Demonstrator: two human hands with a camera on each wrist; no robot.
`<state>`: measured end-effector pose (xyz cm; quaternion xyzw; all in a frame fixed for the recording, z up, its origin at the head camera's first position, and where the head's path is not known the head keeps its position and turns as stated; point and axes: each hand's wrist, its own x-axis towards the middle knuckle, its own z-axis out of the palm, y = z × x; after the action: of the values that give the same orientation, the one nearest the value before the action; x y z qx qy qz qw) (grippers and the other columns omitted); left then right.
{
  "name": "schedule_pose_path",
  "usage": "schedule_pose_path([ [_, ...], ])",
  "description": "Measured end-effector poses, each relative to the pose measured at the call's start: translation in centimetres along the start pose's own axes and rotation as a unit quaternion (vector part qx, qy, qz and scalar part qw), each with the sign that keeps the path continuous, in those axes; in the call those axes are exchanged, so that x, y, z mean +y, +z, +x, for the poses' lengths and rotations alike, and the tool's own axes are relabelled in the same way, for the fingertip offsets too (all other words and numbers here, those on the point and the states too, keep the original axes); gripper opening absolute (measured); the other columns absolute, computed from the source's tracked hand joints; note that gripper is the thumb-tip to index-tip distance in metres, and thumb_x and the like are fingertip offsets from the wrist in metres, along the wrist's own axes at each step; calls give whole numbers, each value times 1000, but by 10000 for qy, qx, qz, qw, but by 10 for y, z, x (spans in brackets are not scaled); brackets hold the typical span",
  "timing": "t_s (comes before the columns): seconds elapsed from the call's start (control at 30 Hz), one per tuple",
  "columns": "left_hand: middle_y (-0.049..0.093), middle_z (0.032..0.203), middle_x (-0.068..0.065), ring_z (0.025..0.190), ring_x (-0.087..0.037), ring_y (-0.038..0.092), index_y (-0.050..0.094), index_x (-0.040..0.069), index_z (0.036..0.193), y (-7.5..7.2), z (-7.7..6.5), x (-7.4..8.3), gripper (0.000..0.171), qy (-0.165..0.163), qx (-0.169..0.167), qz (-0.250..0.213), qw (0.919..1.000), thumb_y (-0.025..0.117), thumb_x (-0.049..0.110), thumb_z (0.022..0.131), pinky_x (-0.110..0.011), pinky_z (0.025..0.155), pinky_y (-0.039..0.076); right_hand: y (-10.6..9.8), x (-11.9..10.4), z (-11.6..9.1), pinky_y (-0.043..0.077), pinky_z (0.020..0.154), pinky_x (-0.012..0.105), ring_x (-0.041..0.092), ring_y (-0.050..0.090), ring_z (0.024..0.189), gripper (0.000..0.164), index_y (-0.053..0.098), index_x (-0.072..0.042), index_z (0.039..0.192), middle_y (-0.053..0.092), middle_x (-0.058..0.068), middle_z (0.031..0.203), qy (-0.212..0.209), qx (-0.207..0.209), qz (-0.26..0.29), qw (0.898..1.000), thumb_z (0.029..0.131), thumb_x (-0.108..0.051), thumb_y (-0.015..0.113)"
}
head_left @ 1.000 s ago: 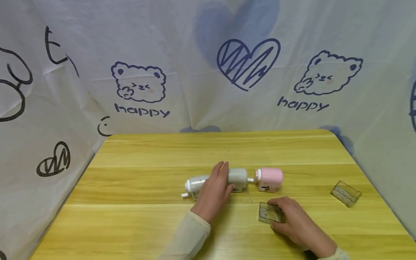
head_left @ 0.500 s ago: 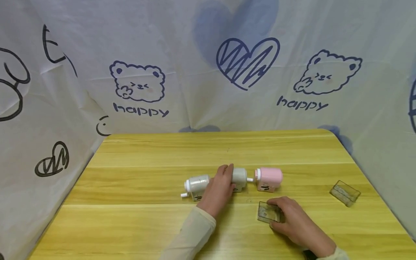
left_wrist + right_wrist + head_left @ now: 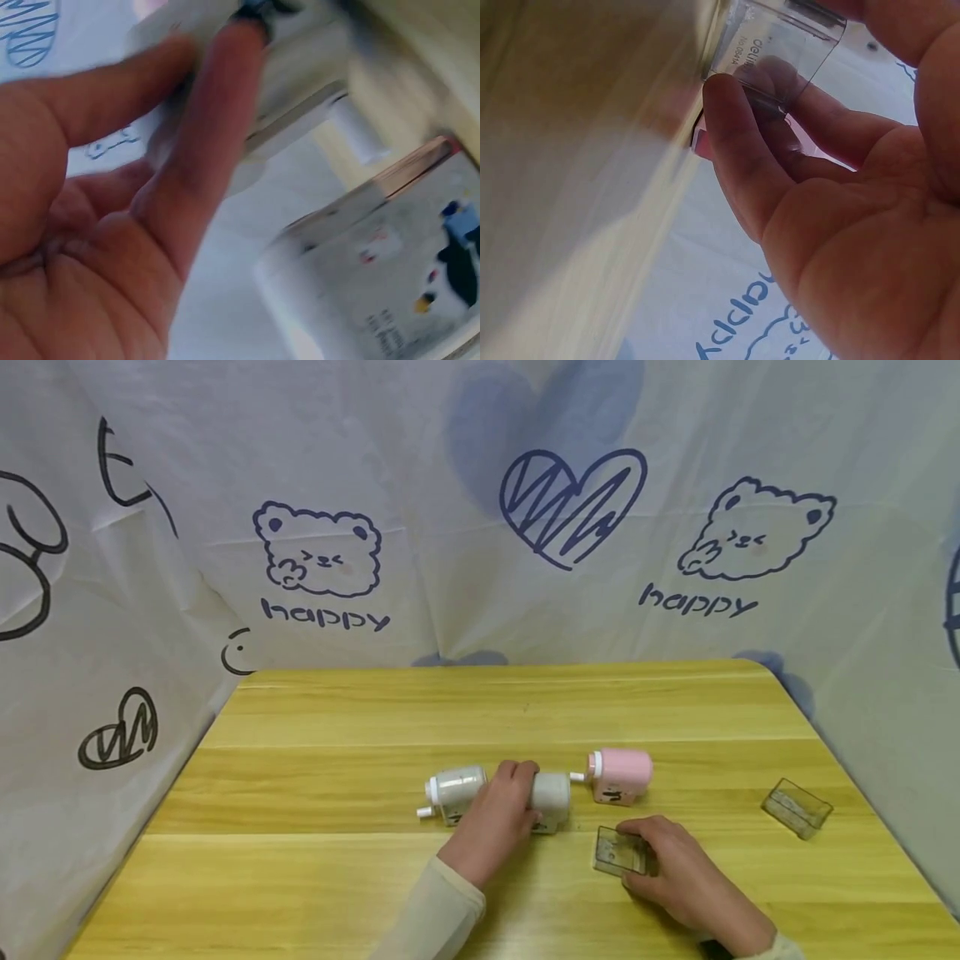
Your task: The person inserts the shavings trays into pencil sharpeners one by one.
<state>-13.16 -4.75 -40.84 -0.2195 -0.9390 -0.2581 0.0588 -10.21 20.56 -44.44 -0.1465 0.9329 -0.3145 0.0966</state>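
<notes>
Left hand (image 3: 498, 810), gripping grey pencil sharpener (image 3: 551, 798), has drawn it nearer than pink pencil sharpener (image 3: 624, 774), at its left; repositioning seems under way. Right hand (image 3: 675, 867) pinches transparent shavings drawer (image 3: 615, 858) in front of pink pencil sharpener.

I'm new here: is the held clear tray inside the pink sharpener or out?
Out: bare table shows between the clear tray and the pink sharpener.

left sharpener (image 3: 457, 787) on table (image 3: 300, 885); middle sharpener (image 3: 552, 800) beside it; right sharpener (image 3: 624, 774) behind front tray (image 3: 618, 852); outer tray (image 3: 797, 808) rightmost
</notes>
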Motion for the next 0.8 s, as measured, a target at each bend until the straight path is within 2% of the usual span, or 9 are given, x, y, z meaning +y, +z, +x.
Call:
schedule_pose_path([
  [0.2, 58, 101, -13, 83, -20, 59, 55, 0, 114, -13, -13, 7, 44, 48, -405, 182, 9990, 77, 12, 77, -29, 71, 50, 0, -1, 0, 44, 90, 46, 24, 52, 109, 52, 58, -9, 122, 57, 4, 117, -39, 28, -30, 10000, 77, -26, 77],
  [0.4, 58, 98, -11, 81, -18, 57, 56, 2, 110, -14, -18, 14, 43, -86, -626, 291, 9976, 78, 15, 76, -33, 71, 50, 0, -1, 0, 44, 90, 46, 24, 52, 109, 53, 58, -9, 123, 56, 4, 118, 5, 2, -32, 10000, 77, -26, 77],
  [0.67, 56, 95, -9, 77, -19, 56, 55, 4, 107, -11, -18, 17, 43, -307, -760, 334, 9961, 80, 16, 73, -33, 70, 50, 1, -2, 0, 44, 88, 45, 24, 52, 107, 53, 58, -8, 123, 56, 5, 117, -25, 61, -43, 10000, 77, -24, 77],
  [0.8, 56, 91, -8, 72, -19, 56, 53, 7, 103, -11, -19, 16, 43, -247, -696, 437, 9963, 81, 16, 72, -32, 65, 49, 1, -2, 0, 44, 88, 45, 23, 52, 106, 52, 58, -8, 123, 56, 4, 116, -53, 99, -66, 9999, 77, -24, 77],
])
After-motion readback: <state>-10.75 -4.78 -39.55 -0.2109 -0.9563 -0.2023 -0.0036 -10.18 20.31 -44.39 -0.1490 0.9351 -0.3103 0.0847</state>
